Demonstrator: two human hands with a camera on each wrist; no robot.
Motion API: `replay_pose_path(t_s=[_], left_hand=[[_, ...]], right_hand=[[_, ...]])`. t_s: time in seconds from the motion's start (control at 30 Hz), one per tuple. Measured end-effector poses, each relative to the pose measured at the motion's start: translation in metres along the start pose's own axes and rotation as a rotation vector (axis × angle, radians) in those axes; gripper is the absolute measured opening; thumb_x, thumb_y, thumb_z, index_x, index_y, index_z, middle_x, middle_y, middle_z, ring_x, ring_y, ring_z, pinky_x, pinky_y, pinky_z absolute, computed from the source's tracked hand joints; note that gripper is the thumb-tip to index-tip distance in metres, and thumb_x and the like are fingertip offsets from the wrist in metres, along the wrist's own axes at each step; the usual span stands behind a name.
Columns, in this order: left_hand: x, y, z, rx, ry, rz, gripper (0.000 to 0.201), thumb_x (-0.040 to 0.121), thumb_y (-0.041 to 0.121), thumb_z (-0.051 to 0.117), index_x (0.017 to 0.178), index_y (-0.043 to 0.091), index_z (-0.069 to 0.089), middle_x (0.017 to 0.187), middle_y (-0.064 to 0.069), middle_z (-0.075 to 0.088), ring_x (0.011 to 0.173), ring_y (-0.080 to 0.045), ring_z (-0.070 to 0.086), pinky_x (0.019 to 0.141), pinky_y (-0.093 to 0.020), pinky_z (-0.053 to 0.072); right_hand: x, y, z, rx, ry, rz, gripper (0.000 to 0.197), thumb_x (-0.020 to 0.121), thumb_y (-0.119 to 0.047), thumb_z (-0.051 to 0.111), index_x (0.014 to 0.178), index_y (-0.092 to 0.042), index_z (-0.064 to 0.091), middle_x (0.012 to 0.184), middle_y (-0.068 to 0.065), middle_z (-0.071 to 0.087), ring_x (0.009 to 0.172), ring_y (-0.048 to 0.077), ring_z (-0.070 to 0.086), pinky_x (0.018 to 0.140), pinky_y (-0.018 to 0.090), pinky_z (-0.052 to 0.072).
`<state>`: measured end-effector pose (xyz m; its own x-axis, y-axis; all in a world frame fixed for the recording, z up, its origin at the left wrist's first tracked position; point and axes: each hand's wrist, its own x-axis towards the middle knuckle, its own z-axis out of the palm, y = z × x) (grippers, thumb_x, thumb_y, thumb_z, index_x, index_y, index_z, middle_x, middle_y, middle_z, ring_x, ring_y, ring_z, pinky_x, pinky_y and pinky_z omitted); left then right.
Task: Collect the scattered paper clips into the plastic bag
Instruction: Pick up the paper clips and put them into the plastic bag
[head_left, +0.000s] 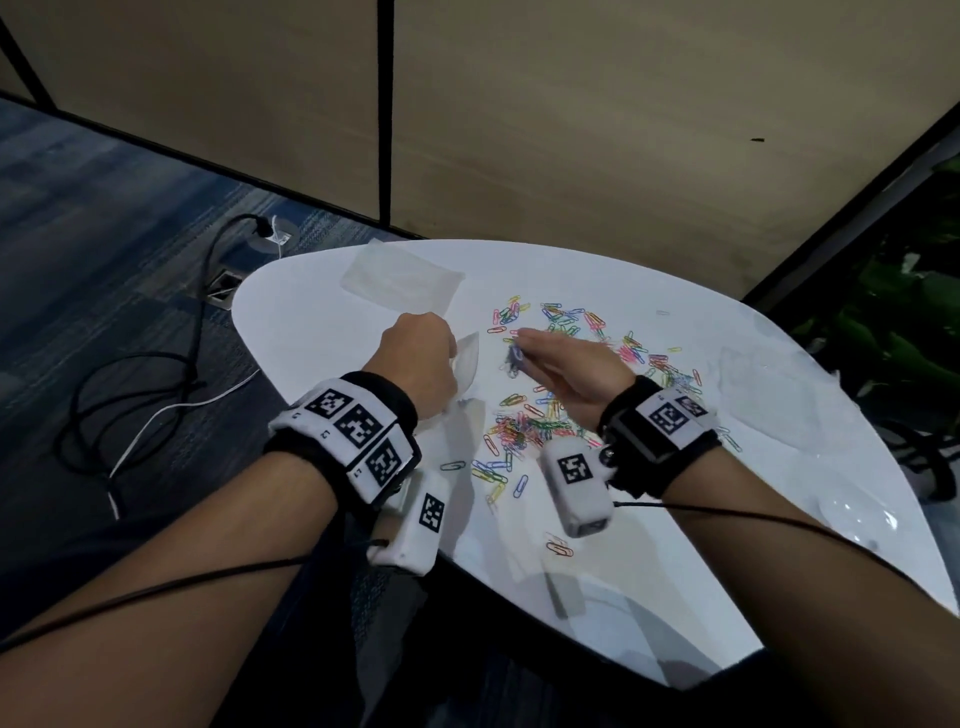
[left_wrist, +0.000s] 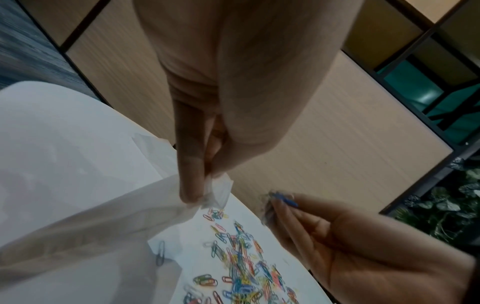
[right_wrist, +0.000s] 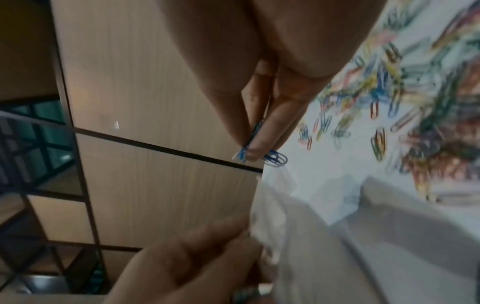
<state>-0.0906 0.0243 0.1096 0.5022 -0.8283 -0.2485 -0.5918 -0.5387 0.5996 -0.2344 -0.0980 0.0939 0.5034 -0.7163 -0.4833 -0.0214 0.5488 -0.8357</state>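
Left hand (head_left: 415, 358) pinches the rim of the plastic bag (left_wrist: 85, 222), holding it up just left of the paper clips (head_left: 524, 426) scattered on the white table (head_left: 649, 545). Right hand (head_left: 576, 371) pinches a few blue clips (right_wrist: 272, 158) at its fingertips, above the scatter and just beside the bag's raised edge. A second clear bag (head_left: 400, 278) lies flat on the table beyond the left hand.

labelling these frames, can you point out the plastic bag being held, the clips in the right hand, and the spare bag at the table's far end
plastic bag (left_wrist: 78, 222), left wrist view, its translucent side wall
blue paper clips (right_wrist: 275, 159), right wrist view, loops below the fingertips
spare bag (head_left: 400, 278), head view, its flat middle
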Motion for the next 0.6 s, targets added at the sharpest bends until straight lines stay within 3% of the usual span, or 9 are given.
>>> replay_pose_path(t_s=[0.1, 0.2, 0.27, 0.3, 0.4, 0.5, 0.6], left_hand=[[-0.001, 0.008, 0.009, 0.03, 0.021, 0.009, 0.017, 0.085, -0.003, 0.056, 0.084, 0.008, 0.07, 0.096, -0.017, 0.073, 0.098, -0.034, 0.07, 0.086, -0.036, 0.057], [-0.002, 0.01, 0.014, -0.005, 0.022, 0.007, 0.023, 0.084, 0.0, 0.06, 0.101, 0.007, 0.074, 0.097, -0.019, 0.074, 0.101, -0.033, 0.069, 0.089, -0.037, 0.057], [-0.003, 0.01, 0.014, -0.022, 0.015, 0.013, 0.03, 0.083, 0.001, 0.064, 0.11, 0.008, 0.074, 0.099, -0.019, 0.074, 0.1, -0.033, 0.07, 0.093, -0.04, 0.057], [-0.003, 0.01, 0.014, -0.024, 0.014, 0.024, 0.031, 0.083, 0.001, 0.066, 0.112, 0.007, 0.075, 0.1, -0.019, 0.074, 0.1, -0.034, 0.07, 0.093, -0.041, 0.057], [-0.001, 0.008, 0.015, -0.03, 0.009, 0.069, 0.032, 0.084, 0.001, 0.066, 0.114, 0.007, 0.075, 0.099, -0.019, 0.075, 0.094, -0.035, 0.072, 0.093, -0.042, 0.057], [0.001, 0.007, 0.014, -0.013, 0.019, 0.085, 0.03, 0.086, 0.002, 0.063, 0.112, 0.008, 0.076, 0.097, -0.02, 0.075, 0.092, -0.037, 0.072, 0.093, -0.042, 0.057], [0.002, 0.004, 0.011, 0.007, 0.042, 0.096, 0.027, 0.087, 0.002, 0.059, 0.106, 0.01, 0.078, 0.093, -0.018, 0.075, 0.09, -0.035, 0.072, 0.09, -0.042, 0.058]], right_hand=[[-0.002, 0.018, 0.011, 0.03, -0.044, 0.073, 0.03, 0.087, 0.003, 0.065, 0.111, 0.021, 0.059, 0.096, 0.016, 0.068, 0.091, 0.016, 0.067, 0.079, 0.022, 0.06], [0.003, 0.037, 0.021, -0.09, -0.004, 0.09, 0.027, 0.087, 0.0, 0.064, 0.11, 0.014, 0.063, 0.104, 0.02, 0.068, 0.09, 0.016, 0.066, 0.08, 0.022, 0.057], [0.008, 0.044, 0.025, -0.168, 0.051, 0.098, 0.022, 0.078, 0.001, 0.068, 0.095, 0.015, 0.066, 0.098, 0.03, 0.065, 0.087, 0.017, 0.062, 0.088, 0.026, 0.052], [0.012, 0.047, 0.025, -0.227, 0.066, 0.092, 0.028, 0.072, -0.002, 0.069, 0.094, 0.016, 0.066, 0.103, 0.033, 0.065, 0.087, 0.017, 0.06, 0.088, 0.03, 0.05], [0.017, 0.048, 0.031, -0.393, 0.045, 0.074, 0.034, 0.068, -0.003, 0.063, 0.101, 0.006, 0.068, 0.107, 0.023, 0.068, 0.09, 0.023, 0.063, 0.083, 0.032, 0.053], [0.027, 0.049, 0.035, -0.632, 0.07, -0.051, 0.045, 0.059, -0.013, 0.059, 0.101, -0.006, 0.073, 0.099, 0.01, 0.071, 0.094, 0.03, 0.067, 0.089, 0.045, 0.057], [0.043, 0.056, 0.036, -0.762, 0.021, -0.066, 0.065, 0.057, -0.018, 0.058, 0.121, -0.011, 0.064, 0.105, 0.008, 0.065, 0.108, 0.034, 0.065, 0.091, 0.05, 0.056]])
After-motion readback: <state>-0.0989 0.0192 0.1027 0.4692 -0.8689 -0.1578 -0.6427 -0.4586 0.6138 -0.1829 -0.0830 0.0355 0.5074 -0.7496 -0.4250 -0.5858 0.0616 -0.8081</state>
